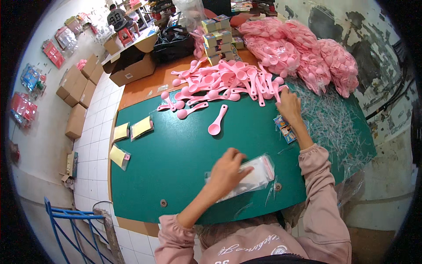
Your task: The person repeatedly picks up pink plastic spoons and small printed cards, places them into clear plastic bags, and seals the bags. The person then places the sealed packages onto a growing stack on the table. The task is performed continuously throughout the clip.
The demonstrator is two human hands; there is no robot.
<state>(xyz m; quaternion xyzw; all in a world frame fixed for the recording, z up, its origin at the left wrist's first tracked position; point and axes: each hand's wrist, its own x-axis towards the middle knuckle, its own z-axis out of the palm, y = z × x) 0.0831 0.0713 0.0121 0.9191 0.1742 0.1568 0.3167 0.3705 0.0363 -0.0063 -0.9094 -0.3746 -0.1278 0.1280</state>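
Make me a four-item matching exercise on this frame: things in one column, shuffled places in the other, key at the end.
Column 1
1. Left hand
2. Right hand
3. Lone pink spoon
4. Three yellow packets

Column 2
A. By the left edge of the green tabletop
B. At the flat clear bags, near the person
C. At the right end of the loose spoon pile
D. Apart from the pile, on its near side

Pairs: 1-B, 2-C, 3-D, 4-A
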